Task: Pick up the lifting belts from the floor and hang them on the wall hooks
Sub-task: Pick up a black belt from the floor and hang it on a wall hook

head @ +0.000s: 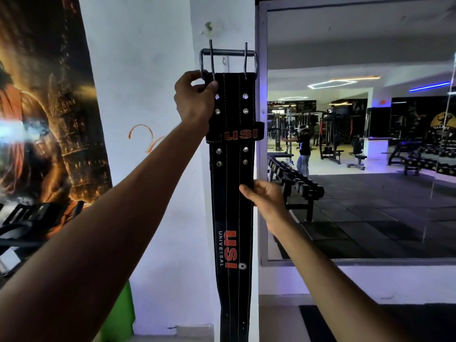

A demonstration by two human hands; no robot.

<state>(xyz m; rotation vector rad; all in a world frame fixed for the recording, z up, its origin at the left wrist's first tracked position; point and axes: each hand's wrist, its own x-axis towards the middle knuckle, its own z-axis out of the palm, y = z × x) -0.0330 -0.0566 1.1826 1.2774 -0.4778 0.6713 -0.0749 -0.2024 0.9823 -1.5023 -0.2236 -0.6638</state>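
A black lifting belt (pixel 232 208) with red "USI" lettering hangs straight down against the white wall pillar. Its steel double-prong buckle (pixel 228 53) is at the top, raised in front of a small wall hook (pixel 224 60) that shows just behind the buckle bar. My left hand (pixel 195 99) grips the belt's top left corner at the buckle. My right hand (pixel 265 197) pinches the belt's right edge about halfway down. The belt's lower end runs out of the bottom of the frame.
A large dark poster (pixel 47 114) covers the wall to the left, with dark equipment (pixel 27 223) below it. A big wall mirror (pixel 360 134) on the right reflects the gym, a dumbbell rack and a person. A green object (pixel 123 314) stands low by the pillar.
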